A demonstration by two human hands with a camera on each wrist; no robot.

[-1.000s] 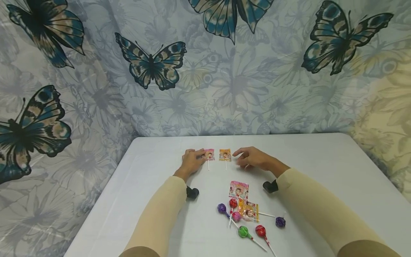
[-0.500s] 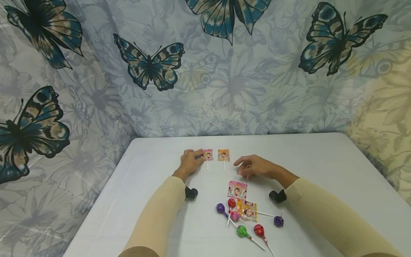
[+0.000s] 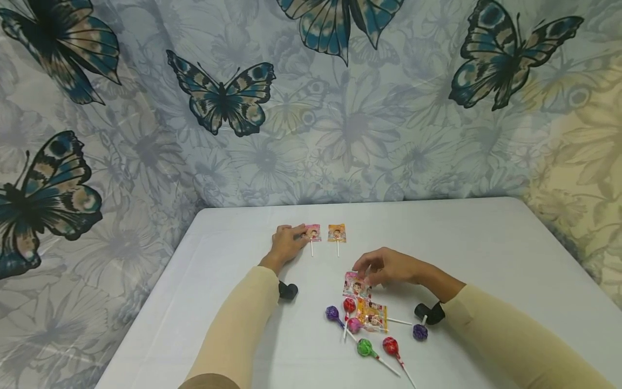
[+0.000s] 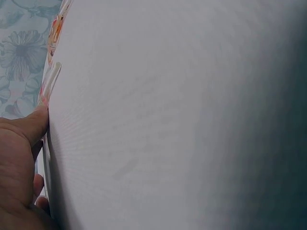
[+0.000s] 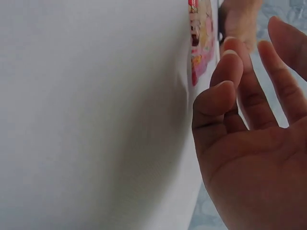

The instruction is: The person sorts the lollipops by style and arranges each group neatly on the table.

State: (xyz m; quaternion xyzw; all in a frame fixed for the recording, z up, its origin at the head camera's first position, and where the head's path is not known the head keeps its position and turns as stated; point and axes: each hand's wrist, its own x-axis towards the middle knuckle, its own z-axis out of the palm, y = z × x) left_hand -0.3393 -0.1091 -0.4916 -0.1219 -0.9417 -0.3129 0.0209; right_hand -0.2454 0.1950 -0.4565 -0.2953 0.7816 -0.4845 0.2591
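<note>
In the head view, my left hand point(image 3: 286, 243) lies at the far side of the table, holding the left edge of a pink-wrapped lollipop point(image 3: 313, 232) between thumb and index finger. The left wrist view has its thumb point(image 4: 36, 124) touching that wrapper; the index finger is mostly hidden. An orange-wrapped lollipop point(image 3: 337, 233) lies beside it, stick toward me. My right hand point(image 3: 391, 266) hovers with loosely bent, parted fingers over the far edge of a larger pink-wrapped candy point(image 3: 357, 286). In the right wrist view, the fingers stand apart near this pink wrapper point(image 5: 201, 43).
Nearer me lie an orange-wrapped lollipop point(image 3: 372, 316), a green lollipop point(image 3: 365, 347), red lollipops point(image 3: 391, 346), purple lollipops point(image 3: 420, 332) and a pink one point(image 3: 354, 324), some overlapping. A butterfly-patterned cloth point(image 3: 311, 135) hangs behind the white table point(image 3: 461, 237).
My right hand has moved from beside the far orange-wrapped lollipop toward me, to the larger pink-wrapped candy. My left hand stays at the far pink-wrapped lollipop.
</note>
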